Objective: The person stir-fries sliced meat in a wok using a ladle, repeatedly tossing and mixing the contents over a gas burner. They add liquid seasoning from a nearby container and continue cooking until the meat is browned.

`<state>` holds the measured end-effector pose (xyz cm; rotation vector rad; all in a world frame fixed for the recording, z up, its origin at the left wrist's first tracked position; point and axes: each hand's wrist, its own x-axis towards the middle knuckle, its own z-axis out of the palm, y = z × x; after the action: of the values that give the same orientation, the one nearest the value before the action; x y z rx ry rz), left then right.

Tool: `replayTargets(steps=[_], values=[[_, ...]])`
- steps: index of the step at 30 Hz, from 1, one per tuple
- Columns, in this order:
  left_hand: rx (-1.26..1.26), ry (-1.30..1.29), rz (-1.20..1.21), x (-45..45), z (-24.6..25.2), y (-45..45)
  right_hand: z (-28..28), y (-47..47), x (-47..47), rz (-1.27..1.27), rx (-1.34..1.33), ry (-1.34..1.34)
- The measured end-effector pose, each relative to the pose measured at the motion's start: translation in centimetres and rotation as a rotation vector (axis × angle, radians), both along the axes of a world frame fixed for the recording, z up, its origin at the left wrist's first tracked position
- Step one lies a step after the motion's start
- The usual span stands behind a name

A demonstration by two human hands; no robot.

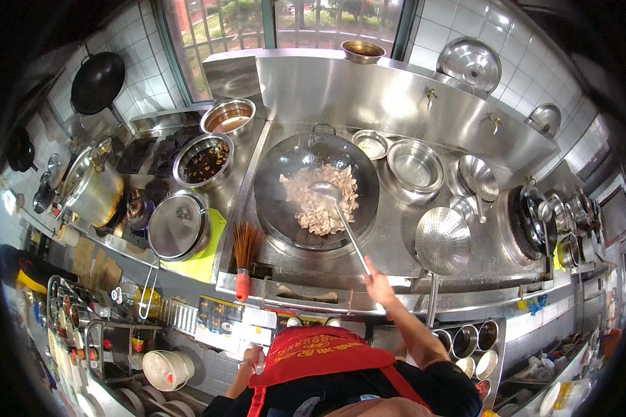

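My right hand (378, 284) grips the handle of a steel cooking ladle (324, 189). The ladle's bowl lies face down on a heap of pale sliced meat (321, 213), which looks cooked on the surface. All of it sits in a large black wok (274, 177) over the round burner opening of a steel range. Low beside my red apron (318, 346) is my left hand (253, 358), away from the wok. Something whitish shows at its fingers, and whether it is held cannot be made out.
A bamboo wok brush (244, 255) lies left of the wok. Steel bowls (204, 160) and a lidded pot (175, 227) stand further left. On the right are water-filled basins (415, 166) and a perforated strainer (443, 241), its handle jutting over the front edge. Seasoning containers (466, 340) stand at my right.
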<state>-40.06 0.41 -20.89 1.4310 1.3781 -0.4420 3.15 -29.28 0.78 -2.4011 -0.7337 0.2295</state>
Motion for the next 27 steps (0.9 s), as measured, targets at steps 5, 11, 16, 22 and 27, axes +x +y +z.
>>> replayTargets(steps=[5, 11, 16, 22, 27], values=[[0.126, -0.016, -0.154, 0.4, 2.9, -1.0, 14.3, -7.5, 4.8, 0.186, -0.466, 0.153], [0.187, -0.03, -0.166, -2.1, 0.6, -2.8, 18.3, -4.6, 5.7, 0.283, -0.595, 0.11], [0.137, -0.166, -0.128, -2.4, 0.0, -2.8, 8.6, 4.3, 8.3, 0.083, -0.483, 0.011], [0.076, -0.137, 0.258, -4.3, 1.6, -2.7, 4.8, 8.4, 8.7, -0.162, -0.106, -0.012], [-0.081, -0.187, 0.455, -7.6, -1.1, -2.1, 5.9, 14.2, 7.0, -0.34, -0.032, 0.291]])
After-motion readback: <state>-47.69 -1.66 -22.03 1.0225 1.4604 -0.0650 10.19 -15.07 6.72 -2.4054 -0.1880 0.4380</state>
